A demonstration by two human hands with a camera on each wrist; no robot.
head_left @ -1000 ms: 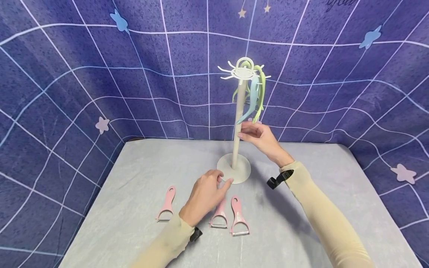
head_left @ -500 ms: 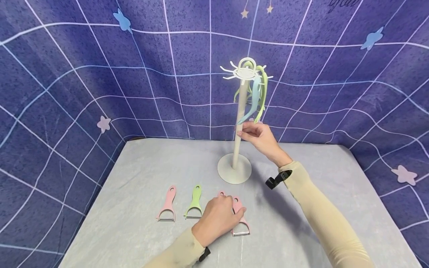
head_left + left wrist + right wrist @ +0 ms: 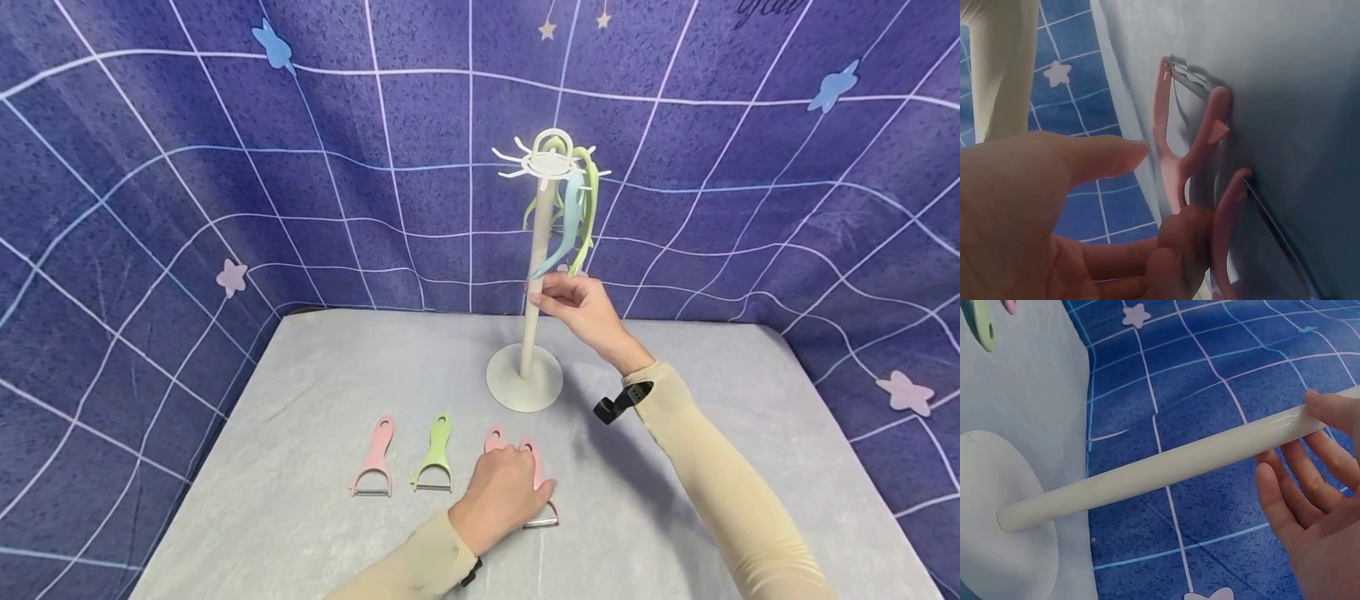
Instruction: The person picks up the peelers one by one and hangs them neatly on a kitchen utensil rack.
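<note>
My right hand (image 3: pixel 581 308) holds the pole (image 3: pixel 1166 462) of the cream stand, thumb on one side and fingers on the other. Low over two pink peelers on the table is my left hand (image 3: pixel 501 492), hiding much of them from the head camera. The handle ends of the left peeler (image 3: pixel 491 444) and the right peeler (image 3: pixel 537 469) show past the knuckles. In the left wrist view, the fingertips sit between the right peeler (image 3: pixel 1169 169) and the left peeler (image 3: pixel 1224 231), while the thumb stands apart from both.
Farther left lie a pink peeler (image 3: pixel 378 446) and a green peeler (image 3: pixel 439 437). From the stand's hook ring (image 3: pixel 551 164) hang a light blue peeler (image 3: pixel 572 218) and green ones (image 3: pixel 592 204). The round base (image 3: pixel 525 396) rests on the grey table. Purple cloth (image 3: pixel 390 192) surrounds it.
My left hand has moved from beside the stand's base down toward the front onto the two pink peelers, uncovering the green peeler. The right hand remains on the pole.
</note>
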